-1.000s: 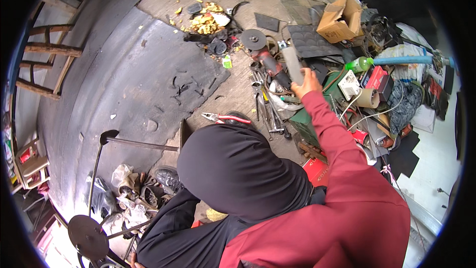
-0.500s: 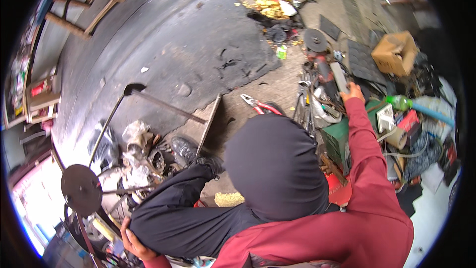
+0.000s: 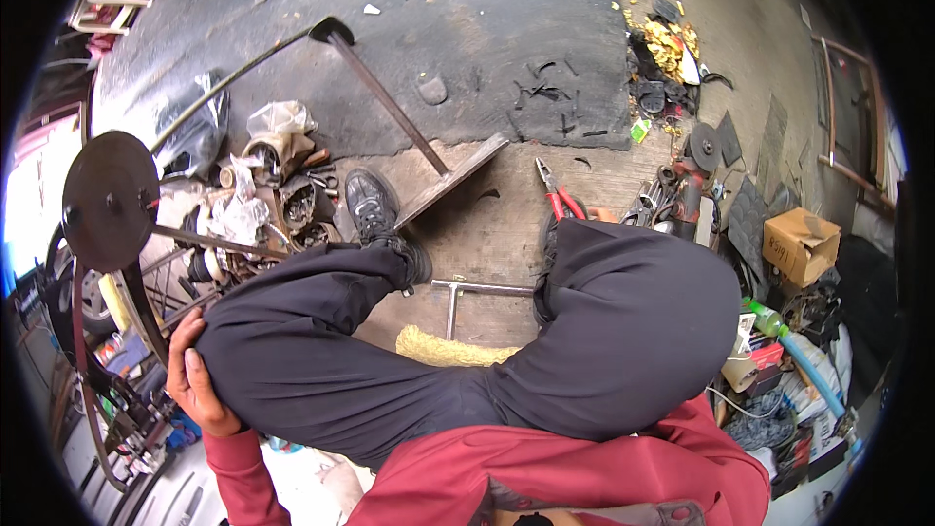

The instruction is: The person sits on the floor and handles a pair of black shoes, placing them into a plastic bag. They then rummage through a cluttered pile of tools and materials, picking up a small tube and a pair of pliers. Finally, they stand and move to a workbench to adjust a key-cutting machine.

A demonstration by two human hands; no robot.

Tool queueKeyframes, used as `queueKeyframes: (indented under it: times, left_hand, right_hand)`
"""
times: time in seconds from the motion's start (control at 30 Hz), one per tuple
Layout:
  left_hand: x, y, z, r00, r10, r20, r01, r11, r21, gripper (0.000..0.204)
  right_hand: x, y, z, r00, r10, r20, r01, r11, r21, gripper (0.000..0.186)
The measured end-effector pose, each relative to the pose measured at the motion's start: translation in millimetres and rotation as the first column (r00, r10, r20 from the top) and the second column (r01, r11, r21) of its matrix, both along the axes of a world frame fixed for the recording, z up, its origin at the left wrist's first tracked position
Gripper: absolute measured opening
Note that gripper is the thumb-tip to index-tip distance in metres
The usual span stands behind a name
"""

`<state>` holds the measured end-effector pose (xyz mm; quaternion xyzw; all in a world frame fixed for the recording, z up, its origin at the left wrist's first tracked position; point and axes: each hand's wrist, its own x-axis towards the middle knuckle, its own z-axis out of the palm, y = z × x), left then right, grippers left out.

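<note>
My left hand rests on the outside of my left knee, its fingers spread over the dark trousers. Only a bit of my right hand shows past my right knee; whether it holds anything is hidden. Close to it are pliers with red handles, jaws pointing away, partly covered by my knee and shoe. Between my shoes and the dark mat, a wooden board carries a metal bar that rises to a small dark disc.
A large round dark disc on a stand is at my left. Plastic bags and metal parts lie beside my left foot. A yellow sponge-like pad is under me. An angle grinder and a cardboard box are at right.
My view has turned down and right. My right arm, earlier stretched to a long grey piece among the tools at right, is drawn back behind my knee. My left hand stays on the knee.
</note>
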<state>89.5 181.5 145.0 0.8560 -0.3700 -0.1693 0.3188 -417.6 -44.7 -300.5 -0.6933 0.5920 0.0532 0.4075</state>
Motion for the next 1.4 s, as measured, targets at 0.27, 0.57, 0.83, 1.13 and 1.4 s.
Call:
queueKeyframes:
  times: [0.27,0.57,0.83,1.13,1.4]
  left_hand:
    - [5,5,-6,0.997,0.034,-0.062,-0.038,0.997,-0.071,0.040]
    - [7,8,2,0.998,0.057,-0.003,-0.057,0.994,-0.089,0.033]
    - [7,10,8,0.999,-0.013,0.039,0.018,0.991,-0.134,0.030]
    - [12,-34,14,0.984,-0.160,0.074,0.155,0.985,0.078,0.030]
    - [79,-83,11,0.958,-0.210,-0.193,0.241,0.958,0.155,0.022]
  right_hand:
    - [52,9,56,0.965,0.015,-0.261,-0.059,0.985,-0.159,0.042]
    - [10,-95,35,0.939,0.316,-0.138,-0.242,0.889,0.389,0.042]
    - [72,-171,365,0.953,-0.137,0.271,0.075,0.971,0.227,0.022]
    - [231,-135,410,0.809,-0.223,0.544,0.006,0.929,0.371,0.066]
    - [226,-173,339,0.986,0.113,0.126,-0.154,0.909,0.388,0.048]
